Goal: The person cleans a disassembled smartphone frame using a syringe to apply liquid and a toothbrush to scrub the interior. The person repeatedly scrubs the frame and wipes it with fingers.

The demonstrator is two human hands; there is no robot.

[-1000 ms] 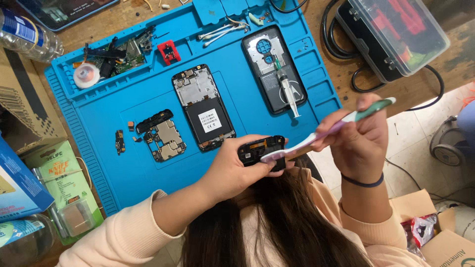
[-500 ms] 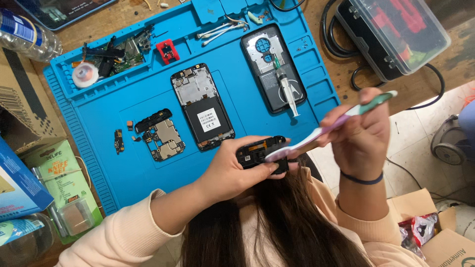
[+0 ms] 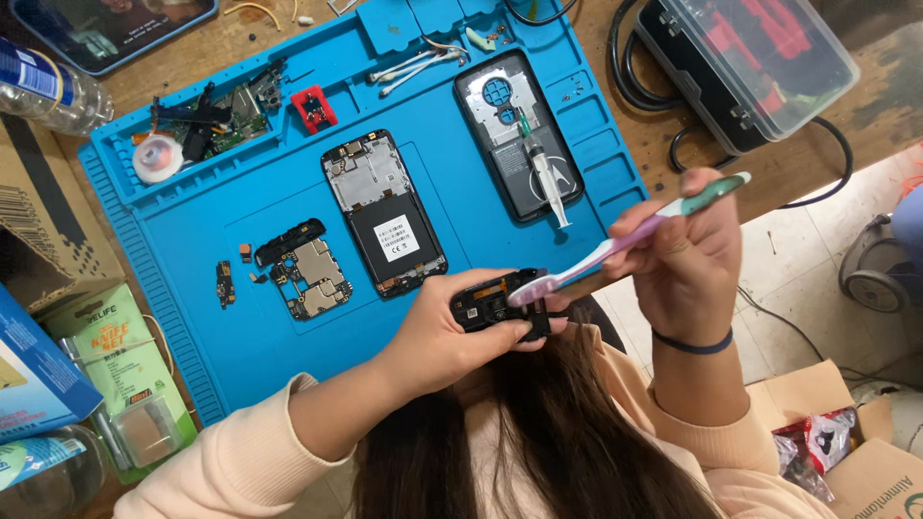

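Wooden table carries a blue work mat [image 3: 192,240], with a circuit board [image 3: 310,277] and an opened phone frame [image 3: 385,213] on it. Near the mat's lower edge, the left hand [image 3: 444,332] grips a small black part [image 3: 495,306]. The right hand [image 3: 687,261] closes around a toothbrush [image 3: 625,240], its head touching the part.

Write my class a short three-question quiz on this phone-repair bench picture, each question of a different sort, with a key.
1. True or false: the right hand holds a toothbrush.
2. What does the left hand grip? A) a small black phone part B) a screwdriver C) a cotton swab
3. Fill in: the syringe lies on the phone back cover, which rests on the ____ repair mat.

Key: 1 true; 2 A; 3 blue.
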